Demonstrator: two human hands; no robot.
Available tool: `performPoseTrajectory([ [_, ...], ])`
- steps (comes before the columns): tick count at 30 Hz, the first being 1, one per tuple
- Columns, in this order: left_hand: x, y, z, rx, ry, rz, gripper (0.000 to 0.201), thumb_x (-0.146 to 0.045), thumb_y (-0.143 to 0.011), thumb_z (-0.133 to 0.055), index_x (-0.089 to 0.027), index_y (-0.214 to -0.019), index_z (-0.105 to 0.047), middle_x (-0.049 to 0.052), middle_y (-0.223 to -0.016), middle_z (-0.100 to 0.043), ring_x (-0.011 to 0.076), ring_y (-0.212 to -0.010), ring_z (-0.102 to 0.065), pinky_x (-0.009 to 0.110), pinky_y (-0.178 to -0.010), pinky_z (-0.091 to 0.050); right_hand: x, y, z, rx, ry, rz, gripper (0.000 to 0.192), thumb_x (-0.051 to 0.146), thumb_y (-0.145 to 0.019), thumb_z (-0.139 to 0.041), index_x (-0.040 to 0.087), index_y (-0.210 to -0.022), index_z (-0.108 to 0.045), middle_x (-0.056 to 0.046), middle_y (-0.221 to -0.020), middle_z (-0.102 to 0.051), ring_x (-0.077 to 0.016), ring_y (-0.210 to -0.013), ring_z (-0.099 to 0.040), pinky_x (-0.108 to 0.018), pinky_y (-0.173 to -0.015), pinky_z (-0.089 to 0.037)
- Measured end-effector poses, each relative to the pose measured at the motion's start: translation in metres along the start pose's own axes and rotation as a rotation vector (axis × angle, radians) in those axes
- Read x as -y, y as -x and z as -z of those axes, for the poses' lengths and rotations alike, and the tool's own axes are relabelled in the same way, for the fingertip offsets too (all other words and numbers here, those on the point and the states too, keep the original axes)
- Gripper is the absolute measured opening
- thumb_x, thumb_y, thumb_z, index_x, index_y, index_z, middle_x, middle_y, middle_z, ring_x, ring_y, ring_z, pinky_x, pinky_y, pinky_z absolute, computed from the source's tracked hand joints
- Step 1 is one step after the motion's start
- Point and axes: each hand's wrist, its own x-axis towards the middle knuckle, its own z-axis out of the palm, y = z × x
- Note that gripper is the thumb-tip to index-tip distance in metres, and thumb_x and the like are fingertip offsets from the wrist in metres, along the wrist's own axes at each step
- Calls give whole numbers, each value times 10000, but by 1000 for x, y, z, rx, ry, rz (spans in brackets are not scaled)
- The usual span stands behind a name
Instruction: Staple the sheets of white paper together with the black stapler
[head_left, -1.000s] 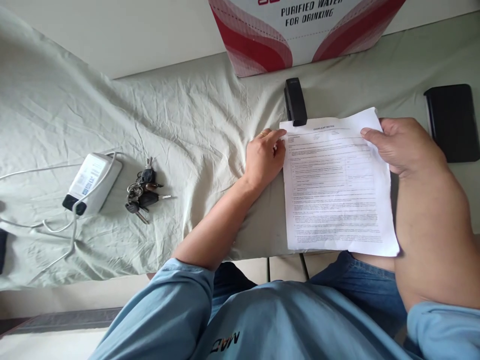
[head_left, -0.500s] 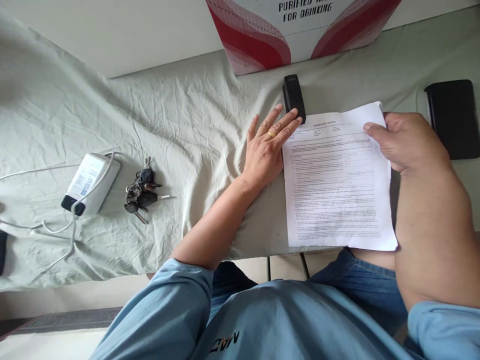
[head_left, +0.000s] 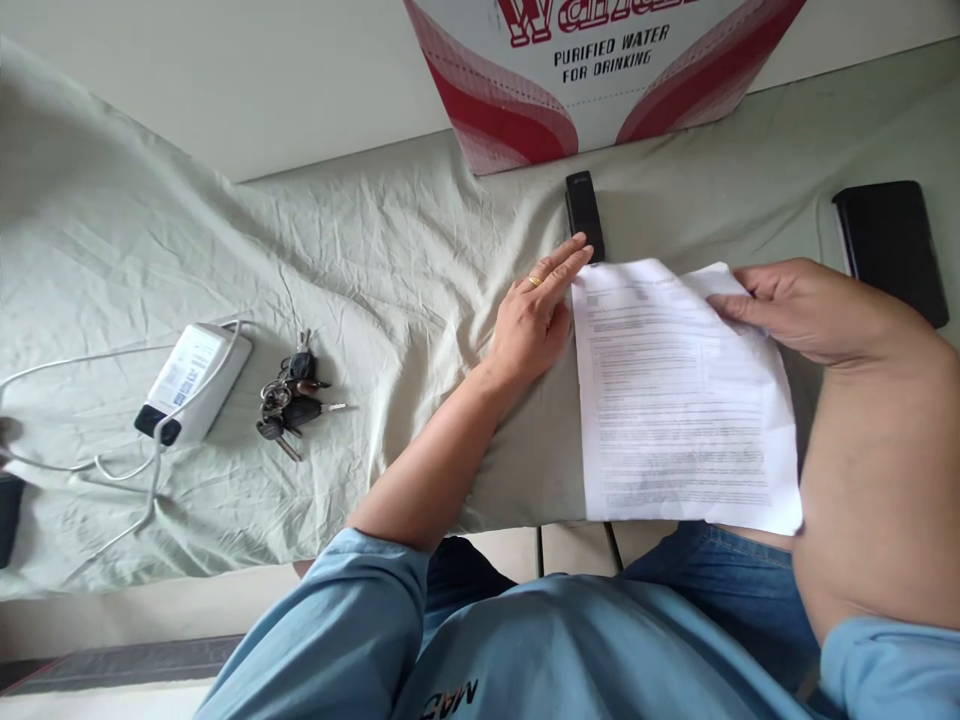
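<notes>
A printed sheet of paper [head_left: 675, 400] lies at the front edge of the cloth, its top right part lifted and buckled. My right hand [head_left: 787, 310] pinches that upper right corner, thumb on top and fingers behind. At the sheet's upper left corner is my left hand [head_left: 532, 320], fingers stretched out and a ring on one of them. Its fingertips touch the near end of a black stapler [head_left: 583, 210], which points away from me just beyond the paper. Whether more sheets lie under the top one I cannot tell.
A red and white water carton [head_left: 525, 130] stands against the wall. To the right lies a black wallet-like case [head_left: 892, 250]. On the left are a bunch of keys [head_left: 292, 395] and a white power bank [head_left: 195, 380] with cables, all on a wrinkled green cloth [head_left: 405, 290].
My right hand has shifted left and inward, so the sheet's top right now bends up. My left fingers have drawn closer together near the stapler's end. The view has tilted slightly.
</notes>
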Motion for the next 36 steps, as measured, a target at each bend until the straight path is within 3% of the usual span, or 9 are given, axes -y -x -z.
performPoseTrajectory([
  [3, 1, 1, 3, -143, 99, 114, 509, -531, -1150, -664, -318, -1611, -703, 142, -1679, -736, 271, -1333, -788, 411, -1072, -657, 11, 15, -1, 177, -1, -9, 483, 684, -699, -1092, 269, -841, -891, -32, -806, -854, -240, -780, -801, -345, -699, -696],
  [6, -6, 2, 9, -249, 259, 269, 509, -743, -1148, -643, -286, -1305, -802, 89, -1122, -830, 206, -918, -750, 340, -778, -600, 16, 19, -7, -3, -94, 146, 478, 716, -705, -1092, 292, -804, -896, -24, -805, -857, -256, -814, -819, -433, -842, -745],
  [8, -13, 2, 13, -217, 384, 326, 624, -840, -1137, -596, -260, -978, -762, 26, -774, -677, 172, -703, -628, 334, -659, -515, 16, 15, -13, -161, -184, 233, 450, 684, -707, -1104, 297, -825, -907, -19, -851, -875, -268, -870, -843, -504, -991, -744],
  [10, -19, 2, 17, -139, 486, 333, 718, -884, -1105, -616, -247, -774, -633, -4, -645, -547, 147, -605, -523, 336, -601, -443, 15, 8, -18, -267, -259, 271, 416, 607, -698, -1123, 290, -879, -924, -21, -914, -896, -289, -954, -869, -555, -1117, -708],
  [15, -20, 0, 19, 8, 510, 307, 663, -844, -952, -867, -246, -773, -644, -39, -638, -520, 113, -577, -417, 324, -560, -367, 16, -2, -26, -417, -287, 331, 346, 520, -731, -1105, 277, -886, -915, -22, -933, -903, -331, -1095, -881, -593, -1201, -663],
  [19, -9, 2, 14, -122, 453, 347, 621, -789, -912, -942, -253, -801, -649, -10, -727, -641, 142, -655, -555, 331, -600, -460, 13, -2, -26, -357, -343, 320, 354, 488, -773, -1095, 283, -1005, -924, -31, -1030, -919, -330, -1211, -870, -570, -1250, -648],
  [23, -5, 2, 11, -217, 538, 373, 623, -821, -870, -965, -254, -1001, -744, 45, -933, -808, 236, -885, -782, 386, -763, -653, 6, -6, -22, -240, -335, 226, 574, 463, -663, -1160, 247, -1139, -922, -70, -1113, -914, -335, -1265, -845, -527, -1268, -636],
  [28, -9, 1, 10, -232, 612, 396, 648, -898, -1003, -774, -267, -1151, -773, 70, -1043, -864, 264, -1008, -856, 391, -841, -700, -4, -17, -13, -398, -252, 267, 581, 510, -483, -1214, 256, -845, -837, 11, -884, -808, -237, -1000, -769, -458, -1178, -626],
  [36, 12, 0, 11, -312, 625, 479, 713, -952, -1014, -703, -299, -1279, -807, 87, -1146, -882, 323, -1246, -863, 438, -931, -728, -5, -16, -4, -527, -80, 427, 471, 587, -671, -1142, 247, -816, -850, 12, -840, -778, -144, -761, -627, -391, -909, -584],
])
